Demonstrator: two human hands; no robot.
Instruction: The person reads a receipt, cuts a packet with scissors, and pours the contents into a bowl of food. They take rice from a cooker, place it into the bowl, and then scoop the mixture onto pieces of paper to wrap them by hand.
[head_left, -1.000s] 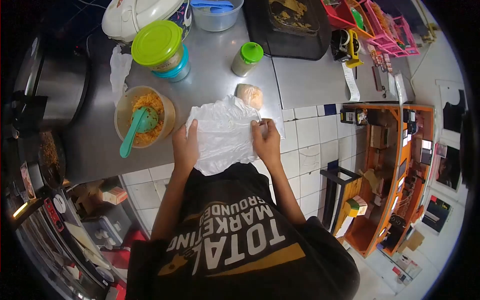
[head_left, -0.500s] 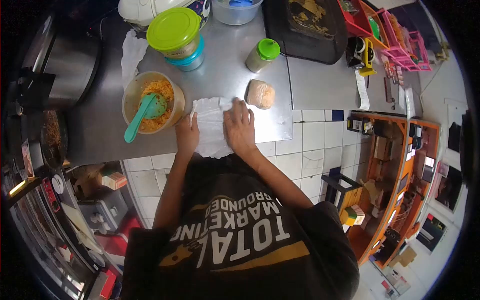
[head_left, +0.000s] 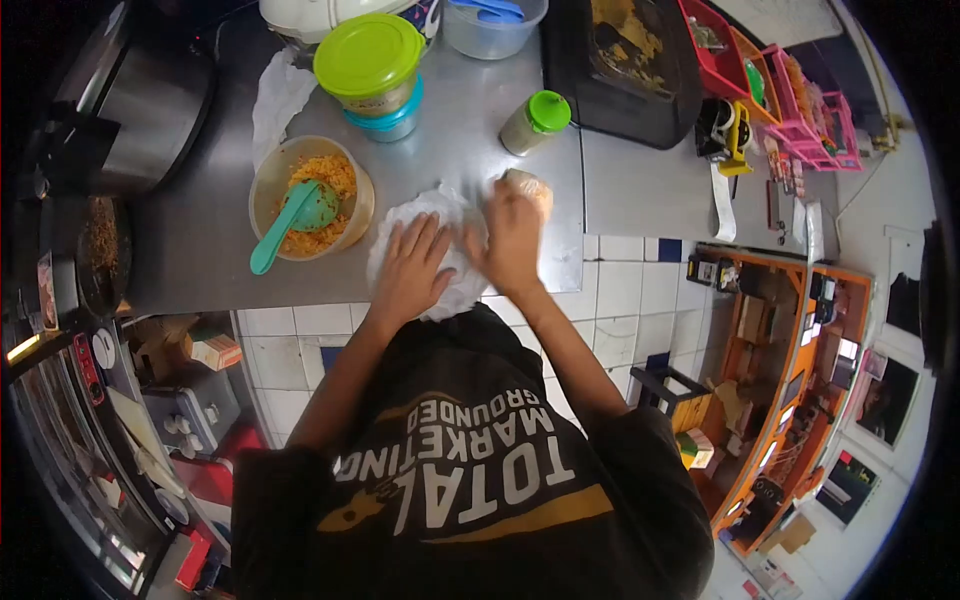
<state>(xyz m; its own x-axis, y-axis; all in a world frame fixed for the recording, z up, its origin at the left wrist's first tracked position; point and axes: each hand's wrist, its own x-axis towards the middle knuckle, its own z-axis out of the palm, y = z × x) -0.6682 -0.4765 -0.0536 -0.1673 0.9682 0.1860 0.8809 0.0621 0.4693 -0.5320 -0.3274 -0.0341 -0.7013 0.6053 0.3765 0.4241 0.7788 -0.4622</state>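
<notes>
A thin white plastic sheet (head_left: 450,290) lies crumpled at the front edge of the metal counter. My left hand (head_left: 410,268) rests on it, fingers spread and holding nothing. My right hand (head_left: 512,235) is at the sheet's right side, blurred by motion, its fingers partly hidden. Just beyond it, partly covered by that hand, sits a wrapped orange-white bundle (head_left: 537,192). On the left is a round tub (head_left: 262,200) of orange crumbly food (head_left: 332,178), with a green scoop (head_left: 280,232) resting in it.
Behind are a lime-lidded container (head_left: 368,56) on a blue-lidded one, a green-capped jar (head_left: 535,122), a clear tub with blue utensils (head_left: 492,36) and a black tray (head_left: 640,115). Another white sheet (head_left: 280,100) lies at the left, near a large pot (head_left: 150,115).
My left hand has moved from the sheet's left edge onto it, fingers spreading. My right hand has shifted right, in front of the wrapped bundle. The sheet looks wider and more crumpled.
</notes>
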